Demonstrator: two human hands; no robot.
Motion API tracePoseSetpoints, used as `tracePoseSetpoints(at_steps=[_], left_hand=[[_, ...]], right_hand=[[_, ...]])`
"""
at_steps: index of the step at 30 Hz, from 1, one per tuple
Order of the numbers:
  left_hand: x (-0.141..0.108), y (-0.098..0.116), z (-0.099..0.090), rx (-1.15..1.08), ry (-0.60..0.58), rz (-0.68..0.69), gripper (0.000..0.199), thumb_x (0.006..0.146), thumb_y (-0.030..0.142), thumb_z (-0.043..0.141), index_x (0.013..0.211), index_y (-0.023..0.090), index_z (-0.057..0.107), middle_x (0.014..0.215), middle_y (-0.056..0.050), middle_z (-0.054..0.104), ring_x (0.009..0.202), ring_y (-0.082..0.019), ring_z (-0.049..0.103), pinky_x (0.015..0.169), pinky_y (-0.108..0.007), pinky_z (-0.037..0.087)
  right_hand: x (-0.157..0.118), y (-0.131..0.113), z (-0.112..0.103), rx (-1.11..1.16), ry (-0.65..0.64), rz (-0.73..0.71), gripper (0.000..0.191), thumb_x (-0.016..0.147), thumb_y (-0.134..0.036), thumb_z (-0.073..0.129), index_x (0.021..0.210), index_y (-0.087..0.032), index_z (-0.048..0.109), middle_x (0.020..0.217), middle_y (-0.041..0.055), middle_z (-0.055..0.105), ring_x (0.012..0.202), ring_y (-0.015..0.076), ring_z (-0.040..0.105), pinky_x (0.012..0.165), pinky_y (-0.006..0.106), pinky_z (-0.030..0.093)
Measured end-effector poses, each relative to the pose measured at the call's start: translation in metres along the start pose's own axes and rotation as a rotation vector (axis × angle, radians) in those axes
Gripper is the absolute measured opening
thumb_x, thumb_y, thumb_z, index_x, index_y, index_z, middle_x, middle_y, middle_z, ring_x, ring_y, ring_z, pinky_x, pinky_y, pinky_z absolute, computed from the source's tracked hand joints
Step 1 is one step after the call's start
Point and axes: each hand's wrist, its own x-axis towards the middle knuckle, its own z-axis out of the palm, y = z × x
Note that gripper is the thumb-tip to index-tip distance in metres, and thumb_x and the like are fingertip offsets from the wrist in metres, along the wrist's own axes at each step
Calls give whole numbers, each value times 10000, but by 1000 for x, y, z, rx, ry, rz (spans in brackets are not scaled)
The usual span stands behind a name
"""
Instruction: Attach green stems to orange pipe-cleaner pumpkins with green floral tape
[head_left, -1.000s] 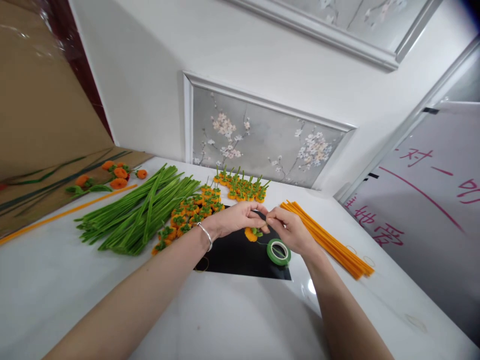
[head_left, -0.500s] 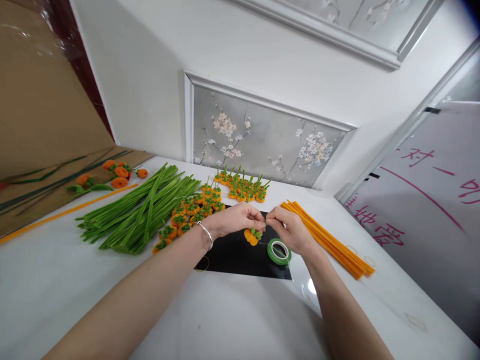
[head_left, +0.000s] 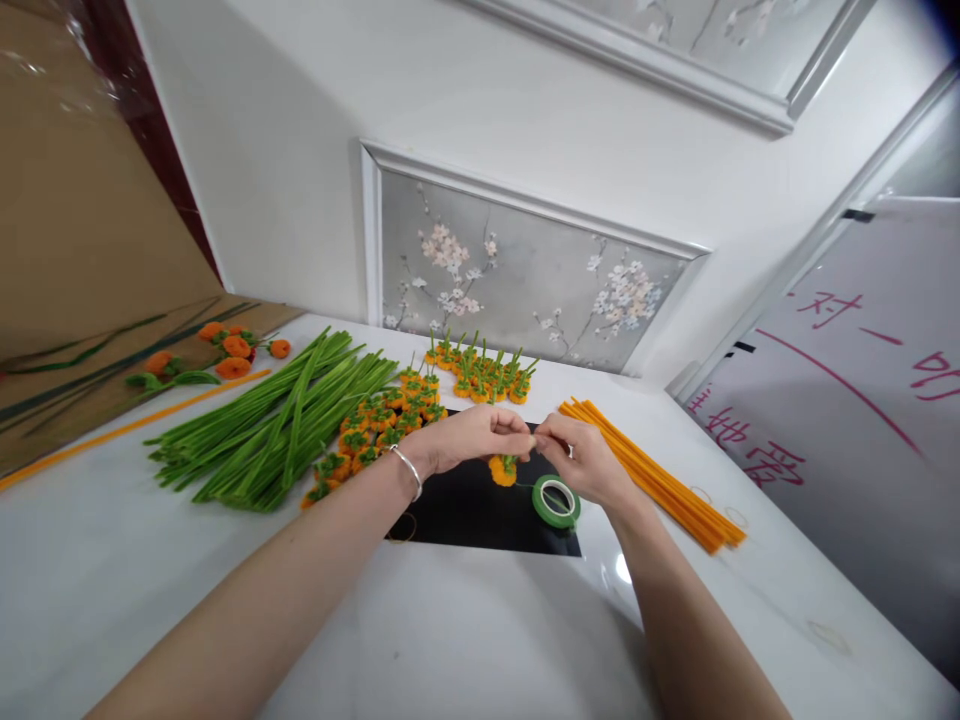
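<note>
My left hand [head_left: 487, 437], with a silver bangle at its wrist, is closed in a pinch on an orange fuzzy flower [head_left: 502, 471] with green leaves at its base. The flower hangs just below the fingers. My right hand [head_left: 574, 455] is pinched shut, its fingertips meeting those of the left; what lies between them is too small to make out. Under the right hand, a roll of green floral tape [head_left: 541, 507] rests on a black mat [head_left: 465, 520]. A thin strand runs from the roll towards the flower.
Left of the mat lie many orange flower heads [head_left: 382, 415] and a pile of green pipe cleaners [head_left: 277, 430]. More short-stemmed flowers [head_left: 480, 375] stand behind. Orange pipe cleaners [head_left: 660, 480] lie to the right. Finished-looking orange flowers [head_left: 236, 345] are at far left, near cardboard [head_left: 90, 200].
The flower has turned under my left hand and hangs closer to the fingers. Both hands stay pinched together at nearly the same place. The view has shifted slightly.
</note>
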Motion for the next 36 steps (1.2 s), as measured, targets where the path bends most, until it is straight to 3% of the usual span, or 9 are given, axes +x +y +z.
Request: tracePoseSetpoints(at_steps=[3,9,17,23,30,36], left_hand=[[4,-2,3,71,73,37,228,658,254,773,817,124,673,745,-29,666,670,-116,596,656,-244,463],[3,2,3,134,126,37,80,677,178,714,732,122,700,673,-14,663,622,-109,580,632,-235,437],[-1,10,3,121,14,8,83,736,185,660,690,123,689,661,-10,659,640,-105,581,653,-222,430],[0,0,-3,-26,-108,-31,262,757,338,676,609,131,613,672,-35,641,822,-179,658,722,-256,476],[-1,2,-5,-58,-66,2,289,769,354,679,599,125,627,721,-46,655,835,-164,659,736,-232,468],[0,0,-3,-23,-42,-18,187,749,301,685,681,127,680,683,-33,667,686,-128,623,661,-231,477]], right_hand=[[0,0,2,-40,6,41,236,896,-262,476,681,-197,549,596,-17,481,535,122,416,528,252,328],[1,1,3,-8,10,-22,244,916,-264,472,698,-200,563,651,0,517,606,138,473,590,267,368],[1,6,2,40,6,-136,227,932,-216,466,737,-195,580,711,22,572,674,150,525,645,277,419],[1,9,2,74,-11,-187,199,930,-203,483,785,-201,618,783,37,624,750,161,576,708,287,455],[-1,21,1,109,54,52,300,974,-337,364,923,-190,621,716,10,598,626,134,569,636,262,468],[1,6,6,12,-12,125,343,956,-331,381,678,-198,532,594,-13,521,557,129,504,553,244,390]])
